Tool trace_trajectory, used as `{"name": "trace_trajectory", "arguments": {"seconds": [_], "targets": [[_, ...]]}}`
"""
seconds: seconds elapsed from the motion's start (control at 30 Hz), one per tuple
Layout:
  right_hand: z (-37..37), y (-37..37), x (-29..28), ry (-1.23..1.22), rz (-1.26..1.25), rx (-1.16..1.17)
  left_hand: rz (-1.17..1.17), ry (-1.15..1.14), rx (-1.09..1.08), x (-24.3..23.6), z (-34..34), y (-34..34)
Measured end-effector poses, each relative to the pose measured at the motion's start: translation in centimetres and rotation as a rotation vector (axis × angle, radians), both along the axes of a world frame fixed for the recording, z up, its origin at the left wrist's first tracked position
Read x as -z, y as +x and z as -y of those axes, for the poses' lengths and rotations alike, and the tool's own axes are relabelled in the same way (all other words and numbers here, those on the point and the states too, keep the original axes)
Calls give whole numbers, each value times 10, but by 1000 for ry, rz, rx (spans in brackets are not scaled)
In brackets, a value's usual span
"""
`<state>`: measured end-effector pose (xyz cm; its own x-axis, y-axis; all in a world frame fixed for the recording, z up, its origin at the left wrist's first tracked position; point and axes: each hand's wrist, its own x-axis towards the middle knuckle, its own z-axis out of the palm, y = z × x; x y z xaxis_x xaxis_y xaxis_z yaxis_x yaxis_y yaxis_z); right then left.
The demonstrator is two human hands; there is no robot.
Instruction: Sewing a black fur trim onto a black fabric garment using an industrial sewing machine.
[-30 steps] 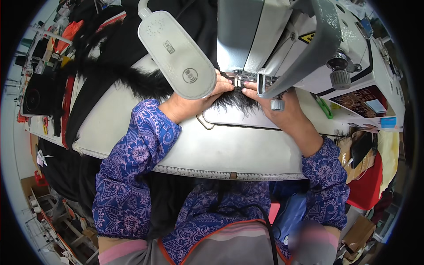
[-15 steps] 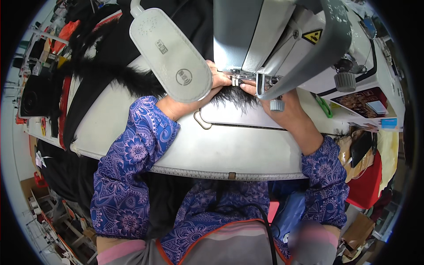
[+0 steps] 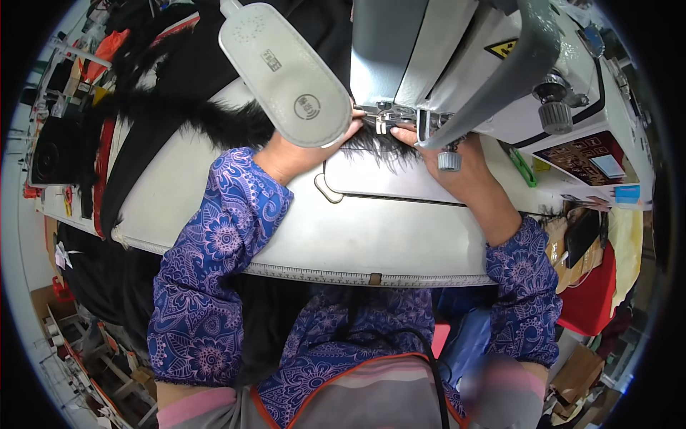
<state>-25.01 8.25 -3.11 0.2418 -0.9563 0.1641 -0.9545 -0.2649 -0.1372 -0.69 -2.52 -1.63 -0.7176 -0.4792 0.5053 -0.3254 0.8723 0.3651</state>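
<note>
At the presser foot (image 3: pixel 384 123) of a grey and white sewing machine (image 3: pixel 386 57), a strip of black fluffy trim (image 3: pixel 389 149) lies on the bed, its hairs spread toward me. My left hand (image 3: pixel 287 159) is partly covered by the lamp head (image 3: pixel 284 75). Its fingertips show just left of the foot, pinched together around a thin thing that I cannot make out. Close to the foot's right side, the thumb of my right hand (image 3: pixel 463 170) presses on the trim; its other fingers are mostly hidden behind the machine's front bracket.
A long tail of black fluffy trim (image 3: pixel 179 118) and black cloth (image 3: pixel 146 161) stretch over the table's left side. Along the front edge runs a measuring tape (image 3: pixel 321 275). Green thread snips (image 3: pixel 523 168) lie to the right, near the machine's control panel (image 3: pixel 589 164).
My left fingers have drawn back a little to the left from the presser foot, and a thin thing now shows at their tips. The right hand stays beside the foot. The view has shifted slightly.
</note>
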Motion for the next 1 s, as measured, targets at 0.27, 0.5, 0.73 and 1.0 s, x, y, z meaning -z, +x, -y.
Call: {"name": "trace_trajectory", "arguments": {"seconds": [0.27,0.5,0.73,1.0], "targets": [[-17,0,-27,6,70,11,-23,-47,98,-8,-14,8],[-34,3,-46,-315,118,-246,-70,10,182,-7,-36,-4],[-21,32,-37,-300,106,-301,-92,4,184,-10,-33,1],[-22,40,-33,-198,158,-123,-165,40,182,-11,-28,2]]}}
